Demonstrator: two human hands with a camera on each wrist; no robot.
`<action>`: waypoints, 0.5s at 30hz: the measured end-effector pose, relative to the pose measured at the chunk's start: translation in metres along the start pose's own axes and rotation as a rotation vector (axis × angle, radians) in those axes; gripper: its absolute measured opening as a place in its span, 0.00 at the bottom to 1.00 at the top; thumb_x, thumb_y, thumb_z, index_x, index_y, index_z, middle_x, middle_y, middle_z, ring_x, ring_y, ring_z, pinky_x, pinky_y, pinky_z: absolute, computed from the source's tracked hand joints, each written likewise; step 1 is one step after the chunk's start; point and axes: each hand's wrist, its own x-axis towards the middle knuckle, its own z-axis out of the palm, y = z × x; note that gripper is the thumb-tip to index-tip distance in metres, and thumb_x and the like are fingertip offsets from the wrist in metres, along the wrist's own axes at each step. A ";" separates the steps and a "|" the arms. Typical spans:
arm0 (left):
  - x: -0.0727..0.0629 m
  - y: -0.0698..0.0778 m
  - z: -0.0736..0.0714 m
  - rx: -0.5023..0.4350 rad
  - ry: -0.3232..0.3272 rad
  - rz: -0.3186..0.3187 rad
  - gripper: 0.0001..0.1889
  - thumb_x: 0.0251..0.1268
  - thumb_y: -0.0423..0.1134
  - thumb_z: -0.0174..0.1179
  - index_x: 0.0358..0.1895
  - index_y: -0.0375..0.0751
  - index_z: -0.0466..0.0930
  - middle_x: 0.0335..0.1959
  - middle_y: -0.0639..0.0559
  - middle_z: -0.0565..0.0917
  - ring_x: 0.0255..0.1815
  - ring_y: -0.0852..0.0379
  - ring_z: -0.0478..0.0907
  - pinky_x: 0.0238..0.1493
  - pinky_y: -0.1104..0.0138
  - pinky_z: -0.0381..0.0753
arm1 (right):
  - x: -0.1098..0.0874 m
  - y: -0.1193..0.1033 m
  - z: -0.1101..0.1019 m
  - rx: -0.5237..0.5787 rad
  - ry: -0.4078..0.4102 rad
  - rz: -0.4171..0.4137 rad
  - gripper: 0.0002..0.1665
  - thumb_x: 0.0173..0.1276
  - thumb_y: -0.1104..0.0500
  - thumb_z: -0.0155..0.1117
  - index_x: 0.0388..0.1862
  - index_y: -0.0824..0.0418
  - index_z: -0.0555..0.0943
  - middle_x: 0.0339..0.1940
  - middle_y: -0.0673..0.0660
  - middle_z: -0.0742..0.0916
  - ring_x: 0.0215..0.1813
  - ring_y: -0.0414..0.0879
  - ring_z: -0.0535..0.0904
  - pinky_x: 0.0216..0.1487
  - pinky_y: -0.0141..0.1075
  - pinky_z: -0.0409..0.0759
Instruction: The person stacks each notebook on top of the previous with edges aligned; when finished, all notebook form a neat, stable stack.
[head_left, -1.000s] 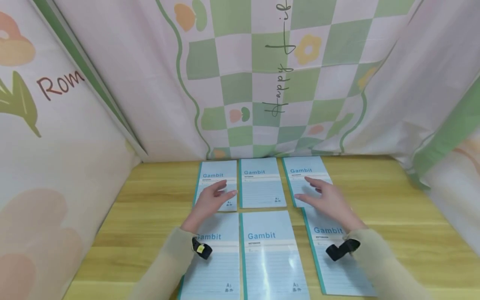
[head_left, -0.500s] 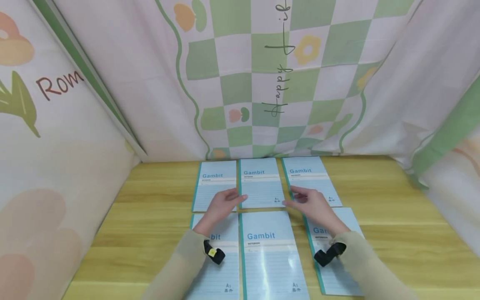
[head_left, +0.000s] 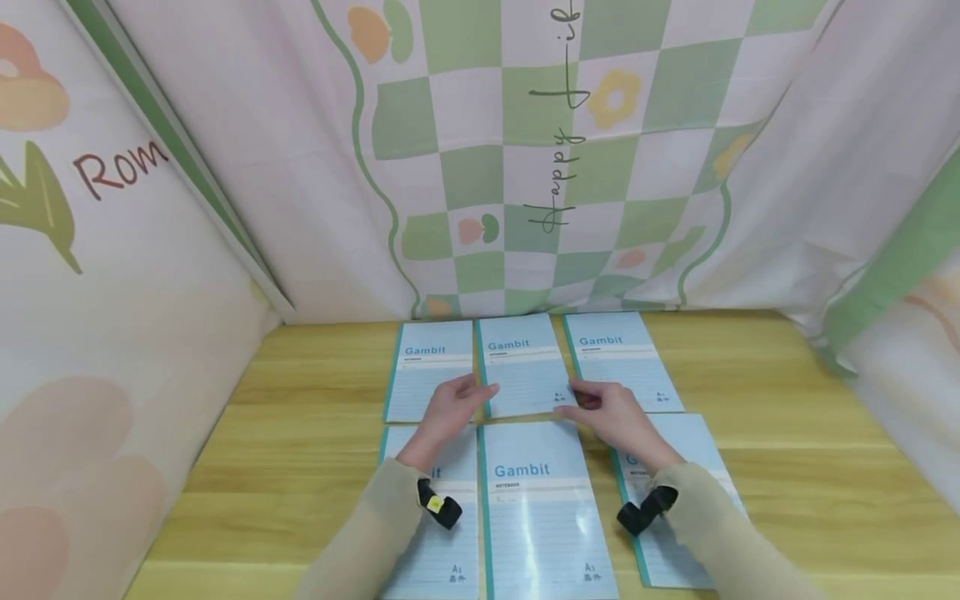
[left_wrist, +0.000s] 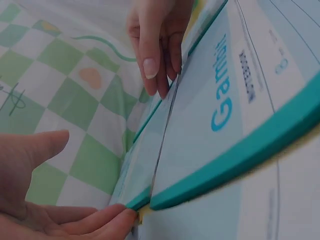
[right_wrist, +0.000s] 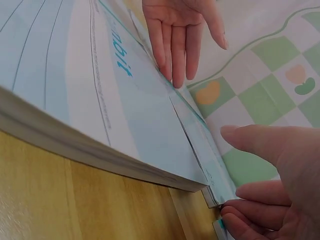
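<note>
We have six blue notebooks lying flat on the wooden table (head_left: 300,417), three at the back and three at the front. Our work right now is on the middle back notebook (head_left: 521,362). It lies between the back left notebook (head_left: 427,367) and the back right notebook (head_left: 622,354), just behind the front middle notebook (head_left: 536,508).

Both our hands are at its near edge, one at each corner. We think this is the start of picking it up. We cannot tell if the edge is off the table yet.

The left hand (head_left: 450,408) has a wide, loose grip. Its fingers are straight, and one fingertip (left_wrist: 120,217) touches the near left corner from the side and low down. The thumb sticks up, well apart from the cover, so nothing is pinched.

The right hand (head_left: 611,415) is at the near right corner. Its fingers (right_wrist: 250,212) bend a little and touch the corner's edge — the thumb floats above the cover and does not press down. So this grip holds nothing yet either.

To lift the notebook, we think the fingers must slide under the thin edge and the thumbs must come down on top — gently, so the notebooks beside it stay in place.
</note>
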 end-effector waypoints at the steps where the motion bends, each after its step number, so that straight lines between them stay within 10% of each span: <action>1: 0.000 0.001 0.001 -0.009 -0.001 -0.006 0.42 0.69 0.59 0.63 0.77 0.37 0.63 0.72 0.41 0.72 0.72 0.43 0.68 0.71 0.50 0.68 | 0.000 0.000 0.001 0.001 0.003 0.002 0.45 0.65 0.40 0.73 0.71 0.67 0.74 0.66 0.64 0.81 0.58 0.54 0.81 0.56 0.49 0.82; 15: 0.003 0.009 0.010 -0.102 0.023 0.000 0.35 0.72 0.52 0.62 0.75 0.37 0.66 0.64 0.41 0.79 0.66 0.44 0.74 0.69 0.50 0.70 | -0.002 -0.002 0.002 0.017 0.018 0.029 0.44 0.66 0.40 0.72 0.71 0.66 0.74 0.66 0.65 0.81 0.60 0.55 0.81 0.57 0.49 0.81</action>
